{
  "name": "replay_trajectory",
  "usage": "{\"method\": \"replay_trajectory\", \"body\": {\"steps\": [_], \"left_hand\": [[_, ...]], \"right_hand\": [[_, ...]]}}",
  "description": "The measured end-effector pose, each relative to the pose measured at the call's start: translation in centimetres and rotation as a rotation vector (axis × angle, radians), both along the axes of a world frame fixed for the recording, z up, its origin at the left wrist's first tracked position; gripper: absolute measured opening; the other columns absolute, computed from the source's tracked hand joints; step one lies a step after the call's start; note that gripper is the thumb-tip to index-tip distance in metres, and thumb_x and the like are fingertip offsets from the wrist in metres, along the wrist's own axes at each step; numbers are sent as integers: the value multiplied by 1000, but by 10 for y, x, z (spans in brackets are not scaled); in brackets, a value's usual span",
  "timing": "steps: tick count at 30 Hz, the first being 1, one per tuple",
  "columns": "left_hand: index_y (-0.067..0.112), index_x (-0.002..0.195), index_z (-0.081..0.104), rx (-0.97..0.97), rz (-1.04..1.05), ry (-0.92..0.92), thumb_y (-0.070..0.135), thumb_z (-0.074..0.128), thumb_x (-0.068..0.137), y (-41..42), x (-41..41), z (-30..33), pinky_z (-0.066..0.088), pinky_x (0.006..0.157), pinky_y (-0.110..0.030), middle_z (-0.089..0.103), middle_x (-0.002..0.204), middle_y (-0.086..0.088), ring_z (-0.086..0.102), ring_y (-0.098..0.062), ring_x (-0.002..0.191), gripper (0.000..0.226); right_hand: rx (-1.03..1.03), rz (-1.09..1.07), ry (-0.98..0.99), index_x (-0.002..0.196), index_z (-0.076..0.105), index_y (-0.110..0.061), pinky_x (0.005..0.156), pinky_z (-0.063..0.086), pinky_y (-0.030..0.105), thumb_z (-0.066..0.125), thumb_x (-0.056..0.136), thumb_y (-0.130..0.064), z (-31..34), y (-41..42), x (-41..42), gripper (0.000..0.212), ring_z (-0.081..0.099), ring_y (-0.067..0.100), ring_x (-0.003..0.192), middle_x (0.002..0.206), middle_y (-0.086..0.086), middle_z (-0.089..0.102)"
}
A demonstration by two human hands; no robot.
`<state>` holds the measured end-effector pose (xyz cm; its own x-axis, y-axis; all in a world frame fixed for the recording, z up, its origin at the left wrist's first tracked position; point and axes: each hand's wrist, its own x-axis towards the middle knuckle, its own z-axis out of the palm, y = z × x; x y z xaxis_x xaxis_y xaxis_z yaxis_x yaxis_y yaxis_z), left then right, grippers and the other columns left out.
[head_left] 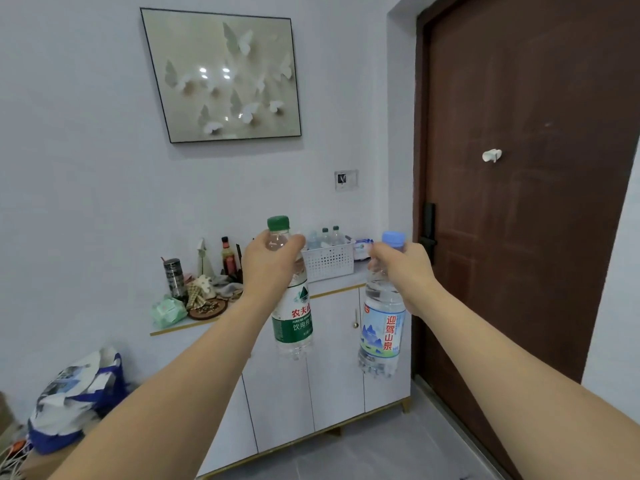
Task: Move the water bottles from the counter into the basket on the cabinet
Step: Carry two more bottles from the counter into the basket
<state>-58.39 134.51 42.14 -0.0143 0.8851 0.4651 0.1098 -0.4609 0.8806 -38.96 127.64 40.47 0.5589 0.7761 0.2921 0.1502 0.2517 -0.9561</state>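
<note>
Hanging upright by their necks, two water bottles were held out in front of the white cabinet (332, 358). The green-capped bottle (292, 317) was gripped just below its cap by the left hand (268, 261), fingers curled round the neck; the blue-capped bottle (381, 327) was gripped the same way by the right hand (403, 268). Both long axes were kept near vertical, caps up, bases in the air and well clear of the floor.

The white perforated basket (329, 263) was seen on the cabinet top toward its right end, near the brown door (519, 202), with several bottles (325, 235) already standing in it. The basket lay beyond and between the two hands, partly hidden by the left hand, so neither hand was plainly the nearer, though the left appeared closer in line with it. It was judged that both bottles would have to be carried forward and lowered base-first into the basket.
</note>
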Motion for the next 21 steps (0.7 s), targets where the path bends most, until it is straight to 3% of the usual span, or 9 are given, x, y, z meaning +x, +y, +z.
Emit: {"method": "replay_trajectory", "body": {"steps": [3, 9, 11, 14, 21], "left_hand": [[24, 84, 68, -8, -11, 5, 45, 70, 73, 48, 20, -9, 60, 75, -48, 73, 80, 6, 71, -18, 76, 24], [21, 87, 67, -5, -36, -7, 41, 71, 73, 152, 65, 8, 60, 75, -48, 74, 84, 1, 73, -26, 80, 25], [21, 85, 67, 20, -22, -19, 40, 71, 73, 184, 80, 17, 60, 73, -46, 73, 83, 1, 71, -21, 78, 23], [22, 81, 67, 57, 4, -30, 41, 69, 70, 228, 101, 22, 56, 65, -38, 71, 74, 4, 67, -11, 66, 22], [23, 85, 68, 12, 15, -1, 45, 69, 71, 329, 139, 12, 58, 79, -49, 73, 83, 3, 70, -21, 80, 25]], "right_hand": [[-9, 6, 9, 73, 65, -12, 52, 48, 24, 67, 77, -23, -9, 47, 22, 11, 60, 12, 59, 67, 2, 67], [32, 5, -9, 65, 64, -13, 60, 48, 30, 65, 74, -19, 2, 152, 75, 10, 57, 14, 57, 61, 1, 66], [48, 15, -14, 69, 66, -12, 65, 51, 35, 67, 75, -20, 11, 187, 90, 10, 60, 16, 60, 64, 4, 68], [103, 38, -29, 78, 64, -14, 62, 49, 28, 69, 79, -28, 18, 237, 106, 15, 59, 9, 59, 69, 0, 68], [149, 76, 32, 82, 58, -20, 67, 48, 28, 67, 85, -36, 1, 338, 134, 19, 56, 12, 68, 74, -3, 60]]}}
